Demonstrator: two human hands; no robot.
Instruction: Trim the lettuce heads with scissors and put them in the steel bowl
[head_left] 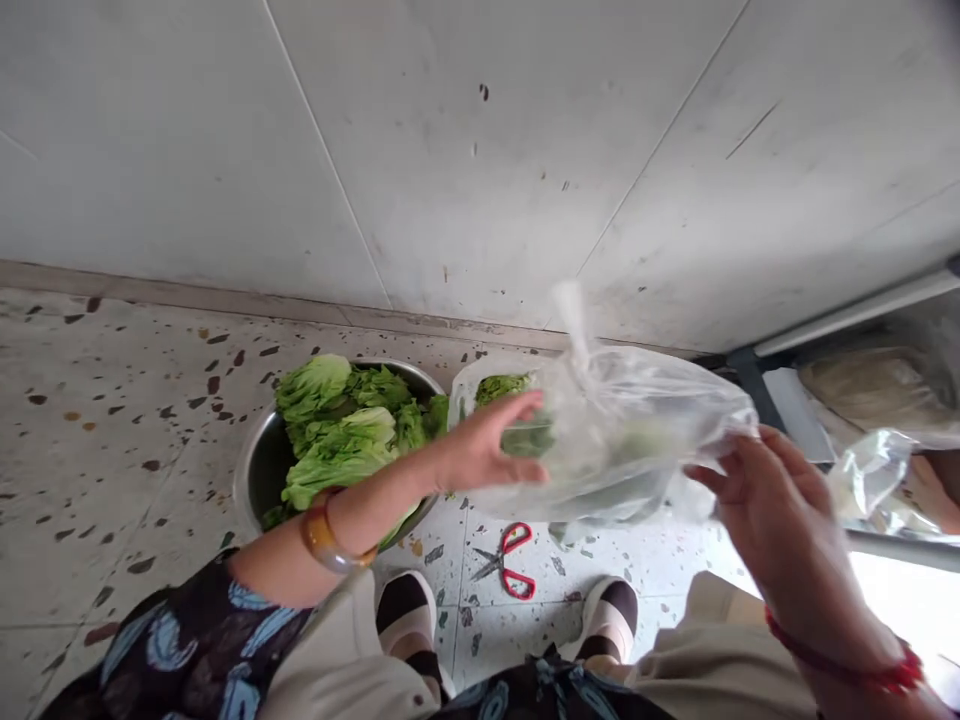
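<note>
A clear plastic bag with a knotted top lies in front of me, green vegetables showing dimly through it. My right hand pinches the bag's right end between thumb and fingers. Over the bag's left part, my left hand has its thumb and fingers spread apart; whether it touches the plastic I cannot tell. Left of the bag stands a metal basin holding several heads of leafy lettuce. My left forearm crosses the basin's right side.
Open scissors with red handles lie on the speckled floor between my shoes. A pale wall rises behind the bag. At the right, a low rack holds more plastic-wrapped things.
</note>
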